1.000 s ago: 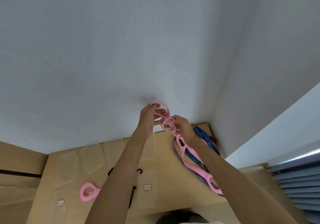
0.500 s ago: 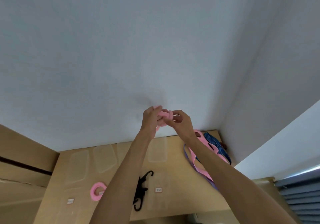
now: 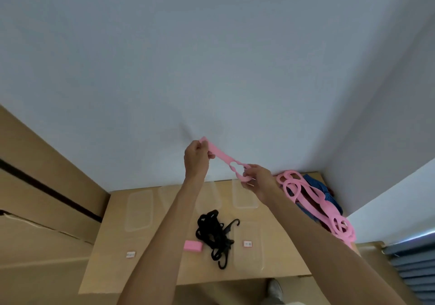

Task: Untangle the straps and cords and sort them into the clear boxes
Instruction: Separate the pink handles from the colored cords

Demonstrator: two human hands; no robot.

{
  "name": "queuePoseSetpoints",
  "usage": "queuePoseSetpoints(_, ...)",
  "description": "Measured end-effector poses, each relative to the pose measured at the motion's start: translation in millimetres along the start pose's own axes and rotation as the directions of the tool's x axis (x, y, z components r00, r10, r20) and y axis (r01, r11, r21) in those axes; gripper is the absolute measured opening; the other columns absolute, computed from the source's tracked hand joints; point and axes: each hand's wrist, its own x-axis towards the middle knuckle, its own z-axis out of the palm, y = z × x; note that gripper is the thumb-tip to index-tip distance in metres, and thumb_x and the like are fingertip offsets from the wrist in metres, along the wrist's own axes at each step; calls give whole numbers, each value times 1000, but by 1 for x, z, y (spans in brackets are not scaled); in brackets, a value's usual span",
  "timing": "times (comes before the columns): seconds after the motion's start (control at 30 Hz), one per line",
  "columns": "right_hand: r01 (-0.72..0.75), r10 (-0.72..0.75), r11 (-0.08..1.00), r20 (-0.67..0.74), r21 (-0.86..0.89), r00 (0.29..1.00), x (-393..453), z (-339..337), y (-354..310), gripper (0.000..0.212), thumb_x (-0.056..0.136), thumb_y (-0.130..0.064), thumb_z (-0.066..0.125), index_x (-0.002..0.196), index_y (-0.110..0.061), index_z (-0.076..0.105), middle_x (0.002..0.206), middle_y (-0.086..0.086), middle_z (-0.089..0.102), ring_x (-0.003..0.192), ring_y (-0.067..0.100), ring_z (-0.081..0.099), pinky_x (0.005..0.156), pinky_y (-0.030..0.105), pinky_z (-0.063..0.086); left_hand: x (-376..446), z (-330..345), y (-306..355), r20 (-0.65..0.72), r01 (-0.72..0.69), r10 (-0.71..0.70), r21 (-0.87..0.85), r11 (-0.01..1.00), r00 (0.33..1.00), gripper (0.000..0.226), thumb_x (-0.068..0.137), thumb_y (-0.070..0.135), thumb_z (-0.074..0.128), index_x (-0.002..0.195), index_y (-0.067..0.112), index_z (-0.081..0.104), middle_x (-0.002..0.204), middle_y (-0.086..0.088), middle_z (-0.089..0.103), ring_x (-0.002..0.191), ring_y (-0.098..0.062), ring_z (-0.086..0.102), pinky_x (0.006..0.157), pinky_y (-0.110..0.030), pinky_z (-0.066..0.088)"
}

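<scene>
A pink rubber strap [image 3: 227, 161] with ring holes is stretched in the air between both hands, above the wooden table [image 3: 113, 241]. My left hand [image 3: 196, 159] grips its upper end and my right hand [image 3: 257, 178] pinches its lower, looped end. More pink strap [image 3: 315, 204] lies piled at the table's right end on blue webbing [image 3: 316, 185]. A black cord bundle with hooks [image 3: 215, 235] lies mid-table, and a folded pink piece [image 3: 193, 245] lies to its left. Clear box lids [image 3: 138, 210] and a clear box [image 3: 248, 248] rest on the table.
White walls close the back and right of the table. Wooden panels with a dark groove [image 3: 47, 191] stand at the left. Grey-blue slats [image 3: 414, 262] show at the lower right. Small white labels [image 3: 130, 254] sit on the boxes. A shoe [image 3: 274, 289] shows below the table edge.
My hands have moved apart, pulling the bunched pink strap straight between them. The view has tilted down, so the black cord bundle and more table show.
</scene>
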Motion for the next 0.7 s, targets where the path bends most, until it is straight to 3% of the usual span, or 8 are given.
queuePoseSetpoints(0.1,149,-142,950,46,-274,989,-18,35,18,50,81,3,60,129,-13,59,116,7,67,97,14,63,83,27,46,-8,-29,0,135,-11,1,75,997,991,26,93,16,56,69,7,60,73,-9,68,66,-20,67,59,-28,48)
queuePoseSetpoints(0.17,309,-281,904,132,-296,950,-33,60,24,59,77,-1,61,134,-16,56,124,4,63,108,12,61,87,25,49,-16,-46,1,201,-19,-10,141,990,980,25,87,15,58,67,1,62,71,-10,68,59,-21,66,57,-26,48)
queuePoseSetpoints(0.23,439,-383,852,233,-286,894,-45,85,23,53,74,-10,66,127,-16,62,120,0,68,110,13,65,91,29,54,-22,-61,4,221,-24,-17,182,983,975,24,83,19,60,67,2,64,70,-10,67,58,-22,63,51,-25,47)
queuePoseSetpoints(0.33,565,-480,764,311,-311,820,-58,116,24,31,79,-19,74,109,-18,68,101,-4,75,95,16,73,83,34,60,-21,-82,8,180,-96,55,229,969,982,23,85,19,64,67,4,64,67,-13,60,64,-20,60,59,-35,53)
queuePoseSetpoints(0.47,588,-492,733,330,-342,806,-62,136,28,19,86,-11,71,103,-14,65,87,3,77,82,22,74,80,41,59,-21,-105,15,56,-111,104,158,981,993,27,86,12,64,69,-7,58,72,-25,60,69,-37,68,66,-46,60)
queuePoseSetpoints(0.53,604,-508,726,336,-329,793,-62,140,28,11,91,-9,65,102,-9,67,83,9,75,77,25,73,80,44,58,-22,-111,16,-27,-95,100,149,984,995,27,84,17,64,64,-2,59,65,-16,63,60,-27,67,61,-39,58)
queuePoseSetpoints(0.6,608,-514,724,333,-325,790,-63,143,24,12,94,-10,59,99,-9,70,80,8,74,76,24,72,79,43,57,-24,-114,13,-138,-77,119,279,957,983,29,81,30,62,62,9,63,60,-5,63,54,-20,60,58,-34,48)
queuePoseSetpoints(0.7,630,-515,678,367,-379,774,-63,146,23,20,100,-18,56,95,-8,73,84,5,73,82,18,70,81,40,55,-29,-116,2,-189,-99,190,408,908,963,24,81,41,63,71,19,63,77,10,60,75,-10,57,65,-29,44)
